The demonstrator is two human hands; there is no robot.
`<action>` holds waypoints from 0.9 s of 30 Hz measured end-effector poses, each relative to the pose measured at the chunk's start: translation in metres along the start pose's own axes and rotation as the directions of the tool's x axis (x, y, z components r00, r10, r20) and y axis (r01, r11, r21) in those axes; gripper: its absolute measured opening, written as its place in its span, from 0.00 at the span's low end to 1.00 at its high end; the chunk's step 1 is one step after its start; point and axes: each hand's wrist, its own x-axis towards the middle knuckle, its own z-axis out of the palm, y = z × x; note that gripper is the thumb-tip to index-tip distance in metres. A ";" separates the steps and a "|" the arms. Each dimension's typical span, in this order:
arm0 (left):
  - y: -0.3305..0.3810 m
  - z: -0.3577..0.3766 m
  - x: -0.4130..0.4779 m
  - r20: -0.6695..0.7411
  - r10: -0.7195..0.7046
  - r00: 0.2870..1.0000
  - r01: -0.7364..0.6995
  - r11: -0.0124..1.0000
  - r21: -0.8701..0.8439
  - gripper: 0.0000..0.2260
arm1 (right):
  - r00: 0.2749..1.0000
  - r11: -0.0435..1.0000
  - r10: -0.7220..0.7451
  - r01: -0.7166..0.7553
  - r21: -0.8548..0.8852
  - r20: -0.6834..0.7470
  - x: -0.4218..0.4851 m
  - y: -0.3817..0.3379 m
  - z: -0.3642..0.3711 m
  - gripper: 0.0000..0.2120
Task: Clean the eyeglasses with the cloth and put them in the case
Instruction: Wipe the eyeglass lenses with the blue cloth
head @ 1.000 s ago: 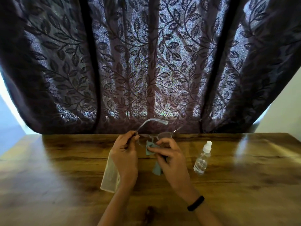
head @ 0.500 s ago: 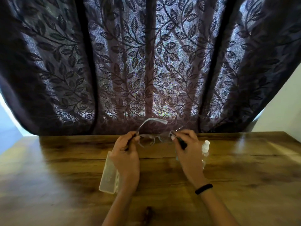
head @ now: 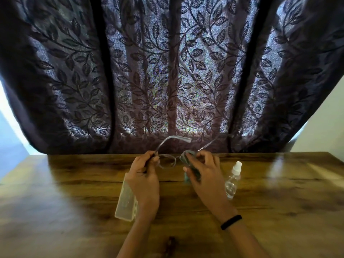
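I hold the eyeglasses [head: 168, 162] up over the far middle of the wooden table [head: 74, 192], temples unfolded and pointing away from me. My left hand [head: 143, 175] pinches the left end of the frame at the hinge. My right hand [head: 202, 170] holds the teal cloth [head: 186, 159] wrapped over the right lens, with a tail of cloth hanging below the palm. The translucent glasses case [head: 125, 201] lies on the table under my left wrist, partly hidden by it.
A small clear spray bottle [head: 232, 181] with a white cap stands just right of my right hand. A dark leaf-patterned curtain [head: 167, 71] hangs along the table's far edge. A black band circles my right wrist [head: 230, 221].
The cloth has shifted from the left lens to the right lens: my right hand moved right to the frame's right end, and the cloth now covers that lens. My left hand keeps its hold.
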 end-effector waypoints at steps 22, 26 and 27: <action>0.002 0.003 -0.004 0.013 -0.119 0.993 0.120 0.989 -0.082 0.17 | 0.991 0.956 0.089 -0.058 0.287 -0.096 0.007 0.002 0.008 0.15; 0.000 0.003 -0.003 -0.005 -0.132 0.991 0.130 0.987 -0.097 0.18 | 0.986 0.957 0.114 -0.075 0.281 -0.125 0.007 0.000 0.007 0.11; 0.000 0.003 -0.002 -0.009 -0.133 0.991 0.131 0.986 -0.102 0.18 | 0.984 0.960 0.110 -0.069 0.271 -0.139 0.006 -0.001 0.006 0.09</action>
